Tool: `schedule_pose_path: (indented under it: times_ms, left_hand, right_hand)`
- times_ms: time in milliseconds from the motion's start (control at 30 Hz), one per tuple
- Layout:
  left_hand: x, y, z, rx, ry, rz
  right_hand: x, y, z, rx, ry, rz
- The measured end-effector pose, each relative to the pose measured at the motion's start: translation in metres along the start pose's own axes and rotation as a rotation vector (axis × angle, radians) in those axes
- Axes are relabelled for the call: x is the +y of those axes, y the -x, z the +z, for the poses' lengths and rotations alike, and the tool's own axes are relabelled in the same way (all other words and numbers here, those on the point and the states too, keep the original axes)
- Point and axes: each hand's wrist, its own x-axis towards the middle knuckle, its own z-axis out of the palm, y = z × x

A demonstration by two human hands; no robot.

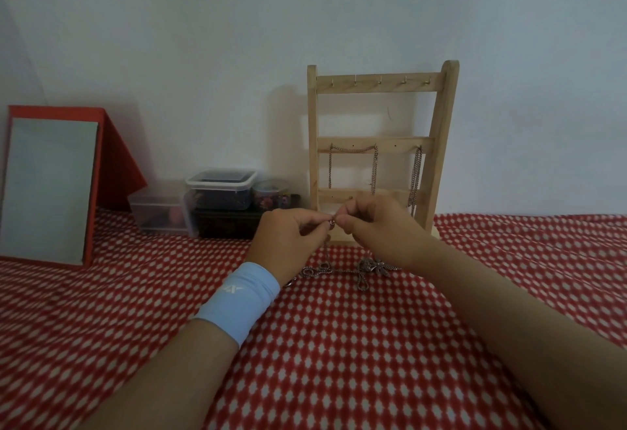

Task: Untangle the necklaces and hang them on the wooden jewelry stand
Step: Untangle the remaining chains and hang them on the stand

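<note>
You held both hands close together, just in front of the foot of the pale wooden jewelry stand [380, 114]. The stand was upright at the far edge of the counter [339, 344], against the wall. A red cloth with white dots [509, 277] covered the counter.

The grip of your left hand [291, 236], with a light blue wristband [237, 300] on the wrist, was closed to a pinch. Its thumb and fingers curled on the small end ring [333, 223] of a thin metal chain [327, 249]. The grip of your right hand [369, 226] was closed in the same way on the same end, so the fingertips of the two hands almost met. From there the chain hung down to the tangled silver-coloured necklaces [342, 271], which lay on the cloth between your wrists, near the foot of the stand.

Copper-coloured chains [415, 175] already hung from the middle bar of the stand. At the far left corner leaned a red-framed mirror [51, 188]. Between it and the stand were clear plastic boxes [220, 188].
</note>
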Motion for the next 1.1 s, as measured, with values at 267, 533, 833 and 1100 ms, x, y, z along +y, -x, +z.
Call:
schedule_pose_path:
  times_ms: [267,533,833,1100]
  left_hand:
    - [0.0008,-0.0002,-0.0006,-0.006,0.015,-0.019]
    - [0.0010,0.0018,0.0021,-0.025,0.065,-0.007]
    - [0.0047,0.0020,0.0026,0.005,0.023,0.009]
    - [0.0056,0.0010,0.0027,-0.003,0.069,-0.036]
  right_hand:
    - [0.0035,-0.0013,-0.0011,-0.056,0.032,0.044]
    - [0.0051,-0.0025,-0.0004,-0.066,-0.078,0.111]
    - [0.0023,-0.0012,0.0004,0.025,-0.120,0.102]
    - [-0.0021,0.0012,-0.0001,0.054,-0.040,0.004]
